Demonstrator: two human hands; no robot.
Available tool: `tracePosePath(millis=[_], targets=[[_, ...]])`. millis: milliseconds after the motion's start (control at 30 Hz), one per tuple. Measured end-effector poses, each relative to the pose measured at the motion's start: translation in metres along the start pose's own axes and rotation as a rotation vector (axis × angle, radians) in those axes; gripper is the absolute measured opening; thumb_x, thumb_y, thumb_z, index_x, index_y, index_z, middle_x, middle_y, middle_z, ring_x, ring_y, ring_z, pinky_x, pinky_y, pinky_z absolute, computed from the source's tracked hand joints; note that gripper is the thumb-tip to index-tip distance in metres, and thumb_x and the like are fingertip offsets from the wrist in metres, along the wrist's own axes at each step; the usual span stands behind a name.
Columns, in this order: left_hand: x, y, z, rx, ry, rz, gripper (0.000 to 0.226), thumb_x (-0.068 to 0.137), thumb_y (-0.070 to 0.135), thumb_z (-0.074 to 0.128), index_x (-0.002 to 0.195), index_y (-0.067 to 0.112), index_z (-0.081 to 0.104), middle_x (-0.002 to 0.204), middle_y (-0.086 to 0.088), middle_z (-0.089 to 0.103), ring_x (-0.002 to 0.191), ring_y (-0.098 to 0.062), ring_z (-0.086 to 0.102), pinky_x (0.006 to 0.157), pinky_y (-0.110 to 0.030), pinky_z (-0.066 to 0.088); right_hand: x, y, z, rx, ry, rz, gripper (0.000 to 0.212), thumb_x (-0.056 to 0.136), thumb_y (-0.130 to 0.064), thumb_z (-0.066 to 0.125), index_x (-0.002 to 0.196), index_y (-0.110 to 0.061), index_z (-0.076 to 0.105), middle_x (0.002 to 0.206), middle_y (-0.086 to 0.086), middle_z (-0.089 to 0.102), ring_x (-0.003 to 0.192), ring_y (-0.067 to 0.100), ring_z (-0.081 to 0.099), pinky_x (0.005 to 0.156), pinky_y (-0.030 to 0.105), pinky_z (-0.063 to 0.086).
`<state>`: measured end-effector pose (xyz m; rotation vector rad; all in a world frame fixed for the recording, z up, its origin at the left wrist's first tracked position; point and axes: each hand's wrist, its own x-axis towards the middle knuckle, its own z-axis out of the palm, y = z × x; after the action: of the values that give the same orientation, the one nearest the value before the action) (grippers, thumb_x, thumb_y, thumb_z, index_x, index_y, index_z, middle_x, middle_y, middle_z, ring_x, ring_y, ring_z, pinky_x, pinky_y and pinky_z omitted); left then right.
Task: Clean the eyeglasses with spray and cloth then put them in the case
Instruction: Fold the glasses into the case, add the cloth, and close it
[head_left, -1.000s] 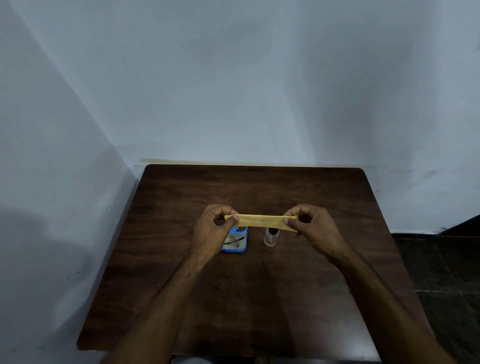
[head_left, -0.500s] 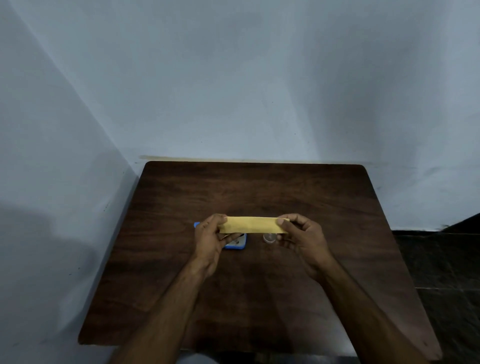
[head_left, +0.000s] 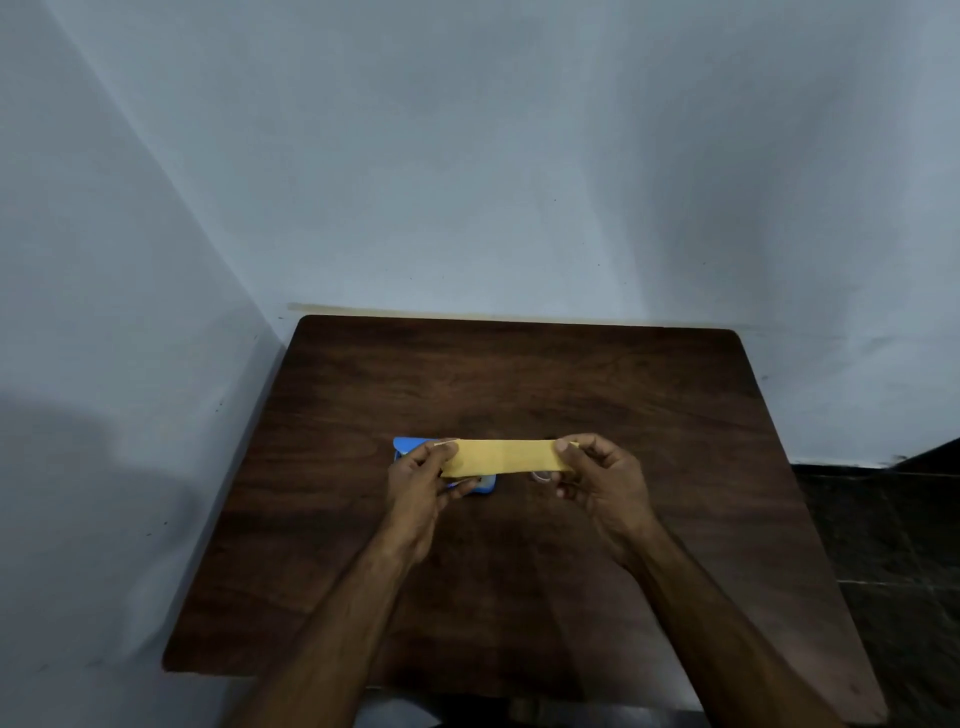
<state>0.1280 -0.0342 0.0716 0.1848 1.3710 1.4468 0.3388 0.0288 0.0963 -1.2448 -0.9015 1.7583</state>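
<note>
A yellow cloth (head_left: 506, 456), folded into a long strip, is stretched between my hands above the middle of the table. My left hand (head_left: 423, 480) pinches its left end and my right hand (head_left: 605, 480) pinches its right end. Behind the cloth and my left hand lies the blue eyeglass case (head_left: 408, 447), mostly hidden. The eyeglasses are hidden in this frame. Only the base of the small clear spray bottle (head_left: 542, 476) shows under the cloth's right part.
The dark wooden table (head_left: 519, 384) stands in a corner, with pale walls at its back and left. A dark tiled floor (head_left: 893, 519) lies to the right.
The cloth strip has turned to show its broad face and has come lower in view, now covering most of the case and the spray bottle. Both hands keep their hold.
</note>
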Motion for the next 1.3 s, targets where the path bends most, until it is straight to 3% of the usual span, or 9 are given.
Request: tracePosePath(millis=[267, 500, 633, 733, 933, 1000, 1100, 1200, 1300], targets=[[0.017, -0.022, -0.05, 0.176, 0.122, 0.028, 0.018, 0.101, 0.01, 0.072, 0.113, -0.002, 0.073, 0.107, -0.013, 0.072, 0.093, -0.02, 0.071, 0.061, -0.026, 0.065, 0.009, 0.064, 0.014, 0.038, 0.041, 0.163, 0.006, 0.095, 0.005, 0.067, 0.095, -0.001, 0.069, 0.077, 0.011, 0.067, 0.06, 0.014, 0.065, 0.051, 0.025, 0.054], [0.046, -0.024, -0.081, 0.34, 0.192, 0.076, 0.003, 0.101, 0.009, 0.071, 0.104, 0.008, 0.072, 0.108, -0.01, 0.073, 0.093, -0.021, 0.074, 0.06, -0.028, 0.066, 0.036, 0.097, 0.03, -0.121, 0.086, 0.246, 0.01, 0.096, 0.0, 0.068, 0.106, -0.001, 0.071, 0.1, 0.016, 0.075, 0.076, 0.018, 0.07, 0.062, 0.03, 0.059], [0.065, -0.026, -0.09, 0.414, 0.227, 0.115, 0.007, 0.101, 0.01, 0.071, 0.105, 0.005, 0.073, 0.107, -0.013, 0.075, 0.091, -0.023, 0.075, 0.057, -0.028, 0.065, 0.051, 0.104, 0.044, -0.189, 0.144, 0.186, 0.01, 0.098, 0.003, 0.062, 0.095, -0.003, 0.07, 0.09, 0.015, 0.072, 0.069, 0.015, 0.066, 0.058, 0.028, 0.057], [0.077, -0.027, -0.095, 0.482, 0.237, 0.156, 0.009, 0.101, 0.013, 0.073, 0.092, 0.016, 0.074, 0.106, -0.015, 0.076, 0.086, -0.023, 0.076, 0.057, -0.032, 0.066, 0.062, 0.11, 0.051, -0.272, 0.196, 0.14, 0.017, 0.099, 0.002, 0.061, 0.087, -0.007, 0.07, 0.084, 0.013, 0.071, 0.065, 0.015, 0.064, 0.059, 0.031, 0.057], [0.088, -0.03, -0.092, 0.555, 0.278, 0.21, 0.018, 0.1, 0.015, 0.075, 0.083, 0.022, 0.071, 0.094, -0.008, 0.075, 0.068, -0.013, 0.074, 0.057, -0.035, 0.066, 0.075, 0.118, 0.06, -0.413, 0.324, 0.067, 0.008, 0.099, -0.004, 0.065, 0.098, -0.001, 0.072, 0.077, 0.005, 0.07, 0.054, 0.011, 0.063, 0.056, 0.03, 0.058], [0.087, -0.029, -0.089, 0.587, 0.29, 0.218, 0.015, 0.1, 0.016, 0.075, 0.086, 0.022, 0.072, 0.094, -0.005, 0.074, 0.067, -0.013, 0.074, 0.061, -0.038, 0.067, 0.077, 0.12, 0.063, -0.471, 0.344, 0.031, 0.008, 0.098, -0.009, 0.066, 0.094, -0.011, 0.072, 0.082, 0.003, 0.072, 0.058, 0.014, 0.067, 0.062, 0.037, 0.063], [0.087, -0.026, -0.087, 0.659, 0.292, 0.256, 0.004, 0.102, 0.02, 0.073, 0.1, 0.016, 0.074, 0.098, -0.005, 0.075, 0.074, -0.017, 0.076, 0.057, -0.036, 0.066, 0.078, 0.123, 0.066, -0.592, 0.361, -0.022, 0.018, 0.096, -0.016, 0.067, 0.084, -0.03, 0.067, 0.088, -0.006, 0.073, 0.08, 0.021, 0.074, 0.077, 0.047, 0.064], [0.088, -0.026, -0.089, 0.774, 0.322, 0.289, 0.006, 0.102, 0.025, 0.072, 0.101, 0.022, 0.076, 0.094, -0.003, 0.077, 0.071, -0.019, 0.077, 0.055, -0.039, 0.066, 0.076, 0.118, 0.07, -0.666, 0.363, -0.08, 0.009, 0.096, -0.013, 0.065, 0.092, -0.019, 0.071, 0.093, -0.004, 0.073, 0.09, 0.015, 0.07, 0.082, 0.037, 0.059], [0.09, -0.025, -0.09, 0.84, 0.338, 0.345, 0.01, 0.1, 0.025, 0.073, 0.091, 0.028, 0.074, 0.082, 0.004, 0.074, 0.071, -0.026, 0.075, 0.066, -0.048, 0.066, 0.076, 0.115, 0.073, -0.731, 0.346, -0.136, 0.007, 0.097, -0.013, 0.065, 0.096, -0.017, 0.07, 0.096, -0.004, 0.073, 0.091, 0.012, 0.067, 0.082, 0.031, 0.055]])
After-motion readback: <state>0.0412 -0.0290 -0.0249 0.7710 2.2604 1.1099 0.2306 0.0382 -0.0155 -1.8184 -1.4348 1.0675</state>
